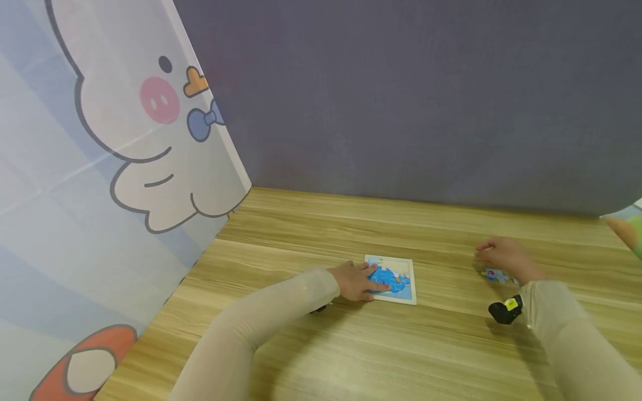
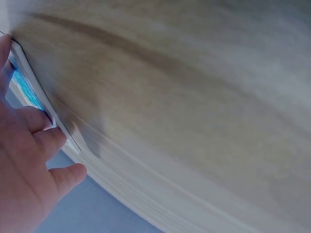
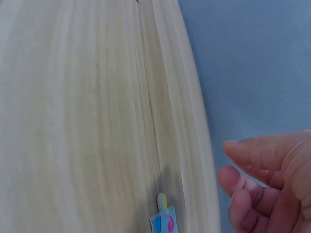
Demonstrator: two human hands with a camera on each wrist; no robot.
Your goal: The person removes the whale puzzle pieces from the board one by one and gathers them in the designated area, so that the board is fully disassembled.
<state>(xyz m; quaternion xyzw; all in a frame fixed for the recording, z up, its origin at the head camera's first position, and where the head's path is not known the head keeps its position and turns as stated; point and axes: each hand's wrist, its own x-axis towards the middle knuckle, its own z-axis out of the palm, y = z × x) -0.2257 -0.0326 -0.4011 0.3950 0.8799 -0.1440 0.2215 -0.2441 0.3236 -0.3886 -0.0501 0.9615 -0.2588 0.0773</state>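
Note:
A small jigsaw puzzle in a white-edged tray (image 1: pixel 413 287) lies on the table, its picture mostly blue. My left hand (image 1: pixel 353 281) rests on its left side with the fingers spread over the pieces. The left wrist view catches the tray's edge (image 2: pixel 48 104) beneath those fingertips. Well off to the right, my right hand (image 1: pixel 509 259) hovers over loose puzzle pieces (image 1: pixel 495 274), fingers loosely bent and nothing between them. In the right wrist view, a light blue piece with a pink mark (image 3: pixel 169 221) lies on the wood below and left of this hand.
The wood-grain table (image 1: pixel 426 351) ends at a dark grey panel (image 1: pixel 401 100) behind. To the left hangs a cartoon-printed sheet (image 1: pixel 125 234). A black device with a yellow patch (image 1: pixel 506 309) sits by the right wrist. Something orange and green (image 1: pixel 629 231) shows at the right edge.

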